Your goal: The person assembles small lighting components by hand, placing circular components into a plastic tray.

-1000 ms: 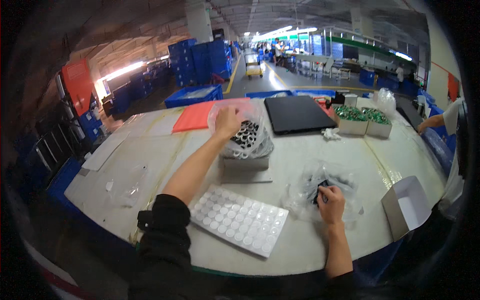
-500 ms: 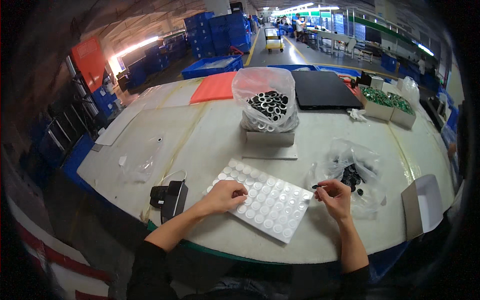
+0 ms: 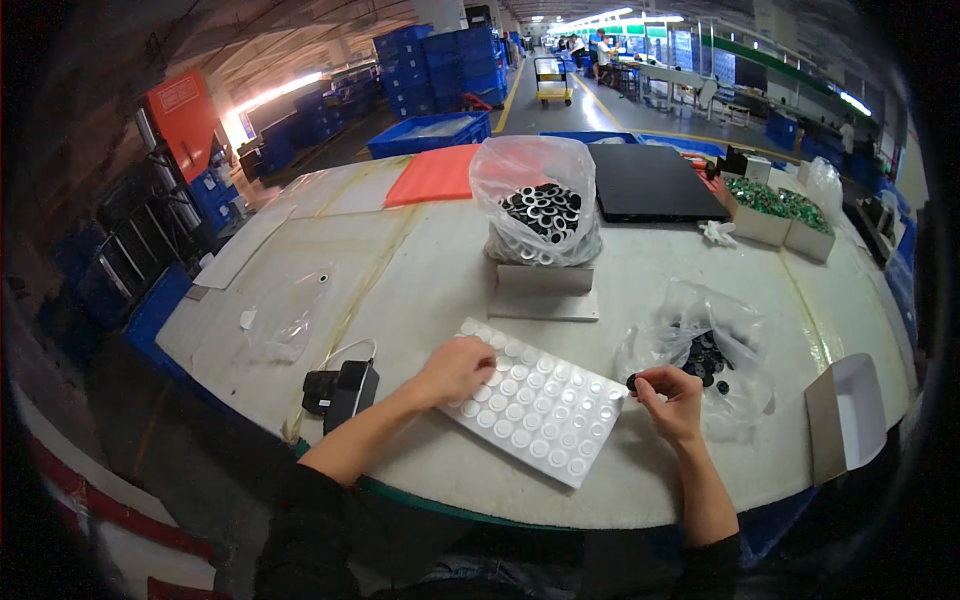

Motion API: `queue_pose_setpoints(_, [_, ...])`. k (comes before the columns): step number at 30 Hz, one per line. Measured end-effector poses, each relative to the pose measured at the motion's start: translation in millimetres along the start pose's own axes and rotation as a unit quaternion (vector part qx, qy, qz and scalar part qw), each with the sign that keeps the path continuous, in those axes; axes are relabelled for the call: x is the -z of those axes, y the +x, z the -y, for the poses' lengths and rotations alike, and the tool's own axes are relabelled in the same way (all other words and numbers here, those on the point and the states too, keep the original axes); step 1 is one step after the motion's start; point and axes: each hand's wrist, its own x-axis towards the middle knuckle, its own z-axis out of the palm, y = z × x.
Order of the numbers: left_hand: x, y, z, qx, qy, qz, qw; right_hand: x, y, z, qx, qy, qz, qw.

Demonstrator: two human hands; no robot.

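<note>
Pinching a small black disc point(image 3: 631, 383) between thumb and fingertips, your right hand point(image 3: 672, 396) is just off the right corner of the white tray point(image 3: 530, 451), which lies at an angle in front of you with rows of round white places. Your left hand point(image 3: 456, 372) is curled over the left part of that tray, fingertips down on it and well apart from the right; the fingers hide what is under them, so you cannot tell from here whether they grip anything. Right of the tray, a clear plastic bag point(image 3: 748, 392) lies open on the worktable point(image 3: 400, 275), with loose black discs point(image 3: 705, 358) heaped in it. Beyond the tray, a larger translucent bag point(image 3: 510, 157) stands open, filled with black-and-white rings point(image 3: 543, 212), above a grey stand point(image 3: 543, 278). Left of the tray sits a black device point(image 3: 350, 392), probably a small machine with a pale cable, though the edge of the view blurs it. Far to the tray's right is an open white carton point(image 3: 828, 425); beyond the tall bag are a red sheet point(image 3: 432, 175) and a flat black panel point(image 3: 655, 185).
</note>
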Motion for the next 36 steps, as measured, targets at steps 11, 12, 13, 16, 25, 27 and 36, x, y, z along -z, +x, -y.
queue_pose_setpoints(11, [18.3,-34.0,-13.5,-0.027,-0.024,0.058,0.998,-4.2,-0.6,-1.6,0.017,-0.021,0.021,0.999])
queue_pose_setpoints(12, [17.3,-32.2,-15.5,-0.029,-0.027,0.057,0.998,-5.8,-2.0,-1.4,0.009,0.011,0.017,1.0])
queue_pose_setpoints(13, [17.9,-30.4,-18.7,-0.042,0.022,0.074,0.996,-7.2,-2.7,-0.3,0.002,0.042,0.012,0.999])
queue_pose_setpoints(16, [8.1,-27.1,-24.3,-0.107,0.156,0.096,0.977,-12.4,-3.5,12.9,-0.101,0.166,0.001,0.981])
queue_pose_setpoints(25, [28.7,-22.3,-20.7,0.096,-0.026,0.075,0.992,-5.3,-2.1,9.1,-0.048,0.128,0.029,0.99])
queue_pose_setpoints(27, [28.6,-18.2,-17.6,0.187,-0.303,-0.036,0.934,-10.5,-3.4,13.3,-0.096,0.153,0.02,0.983])
queue_pose_setpoints(36, [-16.3,21.8,-80.4,0.086,-0.527,-0.119,0.837,-75.5,10.1,34.7,-0.222,0.28,-0.003,0.934])
